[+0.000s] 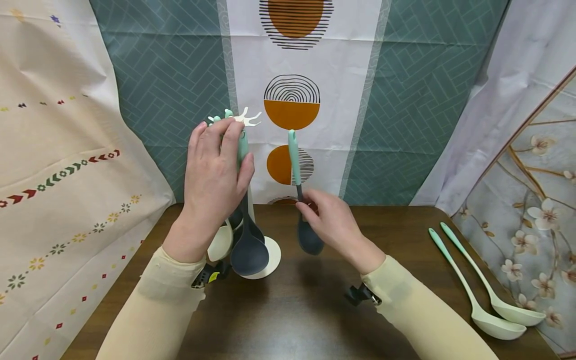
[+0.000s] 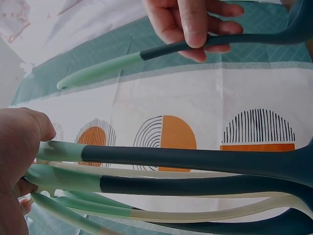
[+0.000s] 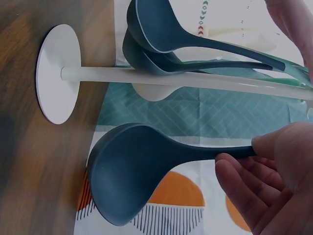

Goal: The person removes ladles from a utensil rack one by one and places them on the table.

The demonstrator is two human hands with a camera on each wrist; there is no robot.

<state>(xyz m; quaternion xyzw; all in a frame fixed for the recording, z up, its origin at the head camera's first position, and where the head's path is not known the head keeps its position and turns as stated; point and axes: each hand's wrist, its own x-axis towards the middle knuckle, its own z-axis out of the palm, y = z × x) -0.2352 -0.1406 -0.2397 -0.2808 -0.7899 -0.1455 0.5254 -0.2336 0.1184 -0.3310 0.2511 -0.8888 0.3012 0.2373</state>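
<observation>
My right hand [image 1: 330, 215] pinches a dark ladle [image 1: 310, 240] by its shaft between thumb and fingers. The ladle hangs bowl down above the table, its mint-green handle [image 1: 294, 157] pointing up. Left of it stands a white utensil stand [image 3: 58, 73] with a round base and a pronged top [image 1: 247, 118]. Dark ladles [image 1: 249, 255] and a cream one [image 1: 220, 243] hang from it. My left hand [image 1: 211, 170] grips the stand's top among the mint-green handle ends [image 2: 61, 151], hiding part of the prongs.
Two cream ladles [image 1: 497, 327] with mint handles lie side by side near the right edge of the brown wooden table [image 1: 382, 240]. A patterned curtain [image 1: 297, 60] hangs behind the table, with other cloths at both sides.
</observation>
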